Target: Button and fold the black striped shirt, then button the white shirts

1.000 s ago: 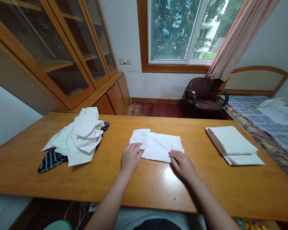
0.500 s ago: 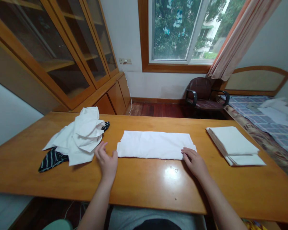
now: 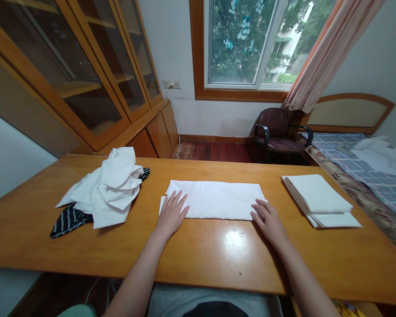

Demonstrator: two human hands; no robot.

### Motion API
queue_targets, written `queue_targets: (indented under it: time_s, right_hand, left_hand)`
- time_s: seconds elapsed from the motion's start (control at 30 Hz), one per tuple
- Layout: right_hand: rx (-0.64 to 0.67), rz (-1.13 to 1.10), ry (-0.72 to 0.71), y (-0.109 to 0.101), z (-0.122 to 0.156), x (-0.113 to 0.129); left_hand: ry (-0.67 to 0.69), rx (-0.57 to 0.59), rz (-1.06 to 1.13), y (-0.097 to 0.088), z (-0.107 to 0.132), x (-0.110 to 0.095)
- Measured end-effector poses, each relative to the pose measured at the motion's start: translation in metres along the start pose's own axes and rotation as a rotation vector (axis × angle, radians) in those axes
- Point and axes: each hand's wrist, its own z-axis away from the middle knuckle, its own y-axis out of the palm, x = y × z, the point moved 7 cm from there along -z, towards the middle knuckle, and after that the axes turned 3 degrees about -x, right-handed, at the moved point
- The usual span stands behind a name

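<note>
A white cloth (image 3: 218,199) lies folded into a long flat strip in the middle of the wooden table (image 3: 198,251). My left hand (image 3: 170,213) rests flat on the strip's left end, fingers spread. My right hand (image 3: 267,220) lies flat at the strip's right near corner, fingers stretched out. Neither hand holds anything.
A crumpled heap of white cloths (image 3: 108,185) over a dark striped garment (image 3: 66,219) sits at the left. A neat stack of folded white cloths (image 3: 320,200) lies at the right. Beyond the table stand a glass-fronted cabinet (image 3: 86,79), a chair (image 3: 277,130) and a bed (image 3: 376,171).
The cloth, bunched at its left end a second ago, now lies spread as a long strip. My left hand swung out left, then came back onto the strip's left end.
</note>
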Motion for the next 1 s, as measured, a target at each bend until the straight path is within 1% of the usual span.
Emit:
queue_targets:
  time_s: [0.07,0.17,0.27,0.37,0.5,0.6,0.67,0.7,0.73,0.8,0.9,0.97,1.0]
  right_hand:
    - [0.033,0.012,-0.044,-0.001,0.002,0.0]
    - [0.072,0.021,-0.147,-0.005,0.004,0.003]
    - [0.075,0.049,-0.218,-0.009,0.003,0.006]
    - [0.061,0.128,-0.275,-0.011,0.001,0.011]
    - [0.015,0.209,-0.326,-0.01,0.001,0.019]
    - [-0.017,0.219,-0.32,-0.013,-0.001,0.024]
    - [-0.043,0.192,-0.296,-0.02,-0.004,0.029]
    - [-0.061,0.165,-0.278,-0.026,-0.007,0.032]
    - [-0.081,0.127,-0.255,-0.034,-0.01,0.035]
    - [-0.118,0.027,-0.192,-0.053,-0.018,0.042]
    - [-0.139,-0.116,-0.043,-0.082,-0.033,0.045]
    - [-0.152,-0.18,0.085,-0.095,-0.043,0.039]
    - [-0.145,-0.205,0.142,-0.098,-0.047,0.035]
  left_hand:
    - [0.018,0.006,-0.001,0.002,0.004,0.004]
    - [0.114,0.011,0.027,0.0,0.011,0.008]
    - [0.214,0.022,0.073,-0.006,0.019,0.012]
    - [0.271,0.018,0.107,-0.014,0.024,0.018]
    - [0.307,-0.015,0.108,-0.026,0.025,0.024]
    - [0.29,-0.085,0.139,-0.037,0.023,0.027]
    - [0.25,-0.143,0.186,-0.048,0.022,0.029]
    - [0.209,-0.169,0.22,-0.055,0.022,0.031]
    - [0.152,-0.19,0.262,-0.063,0.021,0.033]
    - [-0.004,-0.223,0.359,-0.081,0.019,0.04]
    - [-0.255,-0.291,0.502,-0.11,0.017,0.055]
    - [-0.365,-0.33,0.606,-0.123,0.013,0.065]
    - [-0.397,-0.328,0.654,-0.125,0.01,0.069]
